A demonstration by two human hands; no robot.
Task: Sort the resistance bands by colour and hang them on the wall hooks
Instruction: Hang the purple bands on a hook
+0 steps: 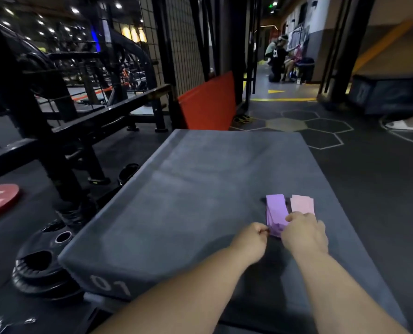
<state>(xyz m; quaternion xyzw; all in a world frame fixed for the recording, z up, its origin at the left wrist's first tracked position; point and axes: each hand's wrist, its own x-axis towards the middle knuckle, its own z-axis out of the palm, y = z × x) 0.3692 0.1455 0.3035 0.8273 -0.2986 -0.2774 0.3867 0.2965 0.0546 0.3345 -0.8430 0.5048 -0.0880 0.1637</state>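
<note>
My left hand (250, 237) pinches the near corner of the purple bands (275, 208), I judge to square that stack; my right hand (304, 233) lies curled over the near ends of both piles, gripping or only pressing I cannot tell; the pink bands (302, 203) sit just beside, kept apart by colour, near right on the grey surface (200, 189).
</note>
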